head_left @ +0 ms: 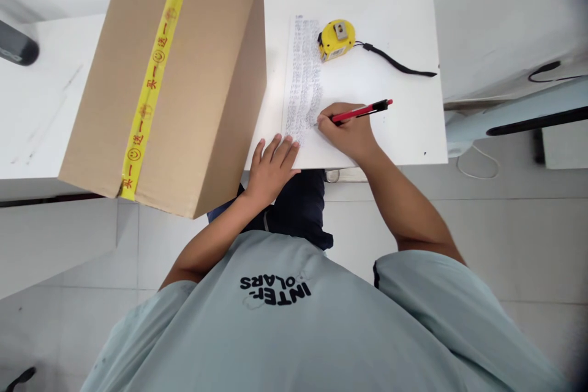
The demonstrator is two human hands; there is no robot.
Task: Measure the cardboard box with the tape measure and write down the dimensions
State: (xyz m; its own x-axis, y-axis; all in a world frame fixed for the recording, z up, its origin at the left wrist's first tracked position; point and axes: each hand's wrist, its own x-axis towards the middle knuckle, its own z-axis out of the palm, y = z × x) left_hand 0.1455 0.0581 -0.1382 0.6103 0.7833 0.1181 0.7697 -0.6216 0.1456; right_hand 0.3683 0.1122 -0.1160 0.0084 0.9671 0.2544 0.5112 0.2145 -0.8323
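My right hand is closed around a red and black pen, its tip down on a white sheet of paper. Dense handwriting fills the left part of the sheet. Flat on the lower left corner of the paper, by the table's front edge, lies my left hand with its fingers spread and nothing held. A yellow tape measure with a black wrist strap sits above my right hand, at the upper part of the paper.
A large cardboard box with yellow printed tape stands left of the paper, overhanging the front edge of the white table. A dark rounded object is at the far left. Cables and a pale blue piece are at the right.
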